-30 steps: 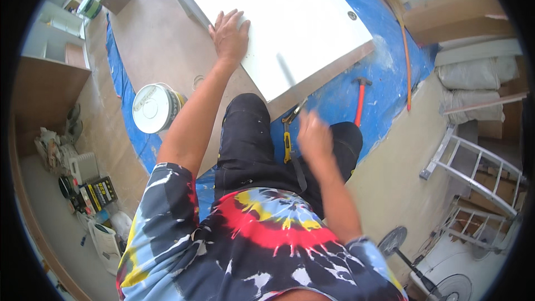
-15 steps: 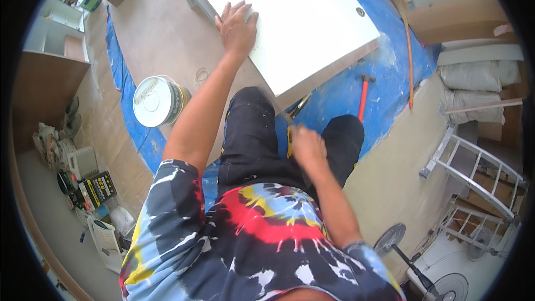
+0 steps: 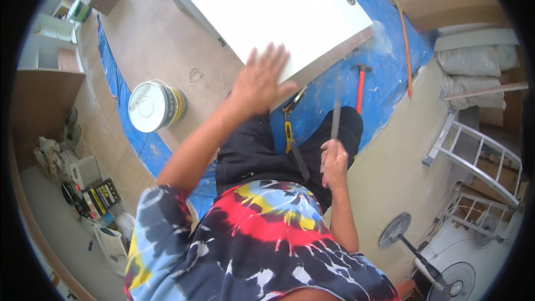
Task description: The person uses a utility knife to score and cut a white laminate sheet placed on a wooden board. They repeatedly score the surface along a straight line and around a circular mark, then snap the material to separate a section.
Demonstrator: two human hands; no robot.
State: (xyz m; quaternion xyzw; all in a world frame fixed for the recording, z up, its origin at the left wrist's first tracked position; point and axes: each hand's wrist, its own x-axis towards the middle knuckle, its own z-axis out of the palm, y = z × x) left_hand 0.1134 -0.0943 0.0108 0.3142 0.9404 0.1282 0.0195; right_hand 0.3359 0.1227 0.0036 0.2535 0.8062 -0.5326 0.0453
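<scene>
My left hand (image 3: 259, 81), slightly blurred, is open with fingers apart at the near corner of the white panel (image 3: 267, 11); I cannot tell whether it touches. In my right hand (image 3: 334, 163) is a long, narrow grey file (image 3: 336, 114), held upright over my right thigh, its far end smeared by motion. A bit of red shows below my fist. Between my knees on the blue sheet lies a yellow-handled tool (image 3: 288, 136), with another dark tool (image 3: 295, 100) just beyond it. A red-handled hammer (image 3: 360, 90) rests beyond my right knee.
A white-lidded bucket (image 3: 149, 107) stands on brown board at left. Past the blue sheet (image 3: 384, 61) lies an orange-handled long tool (image 3: 407, 61). A metal ladder (image 3: 473, 150) and fans (image 3: 394, 229) stand at right. Boxes and tools (image 3: 100, 195) crowd the left side.
My left hand has left the panel's left edge for its near corner. My right hand has come back and right, lifting the file into view. The yellow-handled tool is now uncovered.
</scene>
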